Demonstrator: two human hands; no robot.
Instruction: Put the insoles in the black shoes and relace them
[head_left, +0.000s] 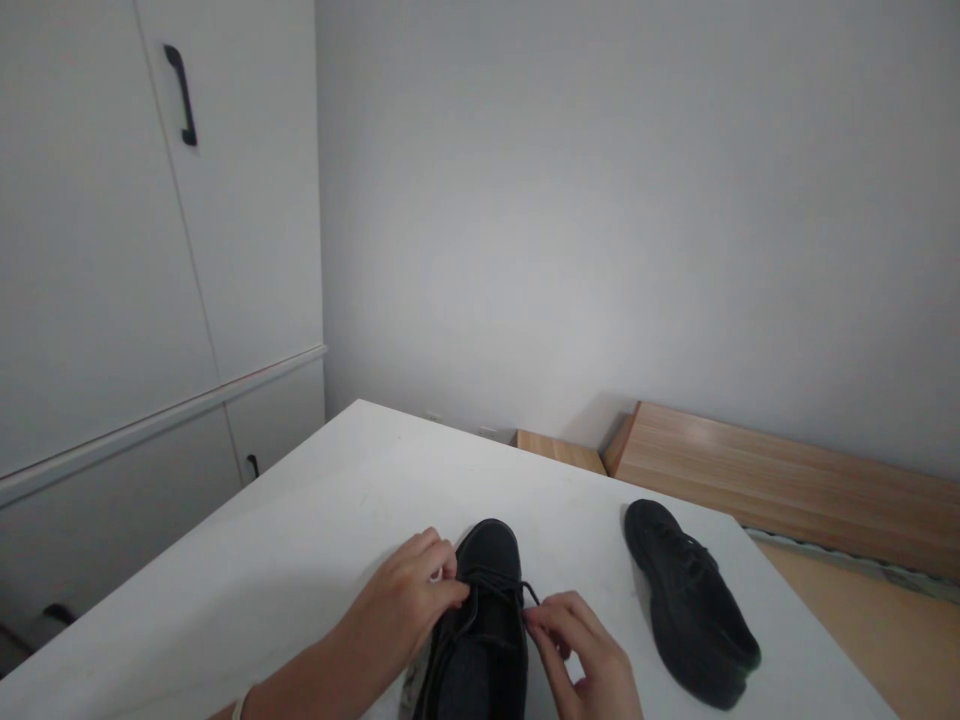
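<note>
A black lace-up shoe (489, 545) lies on the white table (360, 480) at the bottom middle, its toe pointing away from me. On its left side, my left hand (412, 595) pinches at the lacing with thumb and fingers closed. From the right, my right hand (581, 650) grips a black shoelace (531, 592) between thumb and fingertips, beside the shoe's opening. The laces cross over the tongue between both hands. A second black shoe (686, 605) rests on the table to the right, apart from my hands, with its laces on top.
White cabinets (240, 220) with black handles stand at the left. A grey-white wall (600, 200) rises behind the table. Wooden furniture with a slanted panel (772, 470) sits beyond the table's far right edge.
</note>
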